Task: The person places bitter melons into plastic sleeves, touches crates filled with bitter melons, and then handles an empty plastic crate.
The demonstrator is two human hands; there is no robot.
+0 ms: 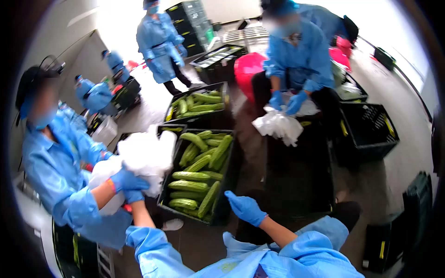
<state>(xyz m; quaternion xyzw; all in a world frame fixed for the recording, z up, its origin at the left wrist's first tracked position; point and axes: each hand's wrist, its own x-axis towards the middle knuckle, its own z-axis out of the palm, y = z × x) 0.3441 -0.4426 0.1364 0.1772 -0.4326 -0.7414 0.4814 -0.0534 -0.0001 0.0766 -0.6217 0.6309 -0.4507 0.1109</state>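
My left hand (133,195), in a blue glove, is beside a co-worker's gloved hand (125,180) at the lower edge of a bunch of white plastic bags (147,155). Its fingers are largely hidden, so its grip cannot be made out. My right hand (245,208), also gloved in blue, hovers with nothing in it, fingers extended, just right of a black crate (229,197). That crate holds several long green ridged vegetables (189,185). A dark, empty-looking crate (299,185) lies in front of my right hand.
Across from me a co-worker (301,60) holds white plastic (278,125). Another crate of green vegetables (199,104) stands farther off, with a black crate (368,132) at right. Red bags (249,72), stacked crates (187,25) and more people are behind.
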